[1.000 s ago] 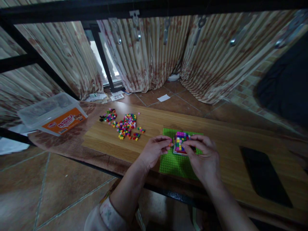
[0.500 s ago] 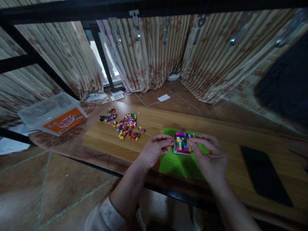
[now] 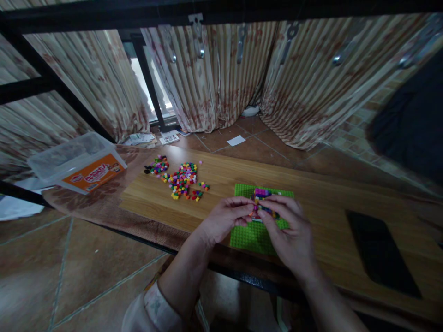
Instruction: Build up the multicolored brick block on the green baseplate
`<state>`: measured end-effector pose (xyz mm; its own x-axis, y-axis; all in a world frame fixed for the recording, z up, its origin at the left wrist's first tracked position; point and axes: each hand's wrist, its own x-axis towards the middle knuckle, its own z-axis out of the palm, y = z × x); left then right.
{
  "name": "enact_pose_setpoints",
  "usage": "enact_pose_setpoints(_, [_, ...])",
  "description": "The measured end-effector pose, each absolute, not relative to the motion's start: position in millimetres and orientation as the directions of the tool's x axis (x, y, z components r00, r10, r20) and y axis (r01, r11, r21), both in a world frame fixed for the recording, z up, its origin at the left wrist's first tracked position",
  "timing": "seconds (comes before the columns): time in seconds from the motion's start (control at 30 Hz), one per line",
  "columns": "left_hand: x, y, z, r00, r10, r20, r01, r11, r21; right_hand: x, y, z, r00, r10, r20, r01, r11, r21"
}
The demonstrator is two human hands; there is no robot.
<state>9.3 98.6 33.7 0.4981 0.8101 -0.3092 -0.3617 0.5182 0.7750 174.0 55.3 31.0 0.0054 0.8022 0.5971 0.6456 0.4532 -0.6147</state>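
Observation:
A bright green studded baseplate [image 3: 249,240] lies on the wooden board, bearing a block of multicoloured building bricks [image 3: 262,192] with a purple row along its far edge. My left hand [image 3: 224,219] is closed in a pinch at the block's left side, with small pink and orange building bricks at its fingertips. Over the block, my right hand [image 3: 290,230] has its thumb and forefinger closed close to the left fingertips. Whatever those fingers hold is too small to make out. Both hands cover much of the block's middle and near side.
Loose coloured bricks [image 3: 182,180] lie heaped on the board's left part. Beyond them stands a clear plastic tub [image 3: 72,159] with an orange label. A dark flat panel [image 3: 382,253] lies to the right. Striped curtains [image 3: 214,83] hang behind a black frame.
My right hand has moved left across the brick block, and its fingertips now meet those of my left hand. The left hand has shifted slightly right. The block is more covered than before.

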Motion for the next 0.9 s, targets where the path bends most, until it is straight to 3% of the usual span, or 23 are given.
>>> enact_pose_setpoints(0.23, [10.8, 98.2, 33.5, 0.527, 0.795, -0.301, -0.353, 0.527, 0.773, 171.9, 56.9, 28.1, -0.027, 0.762, 0.647, 0.671, 0.494, -0.553])
enact_pose_setpoints(0.57, [9.7, 98.8, 33.6, 0.553, 0.779, -0.294, -0.356, 0.541, 0.762, 172.2, 59.1, 25.3, 0.037, 0.767, 0.641, 0.617, 0.487, -0.618])
enact_pose_setpoints(0.9, [13.9, 99.8, 30.5, 0.441, 0.866, -0.234, -0.246, 0.368, 0.897, 173.4, 58.0, 27.0, -0.068, 0.734, 0.676, 0.75, 0.485, -0.451])
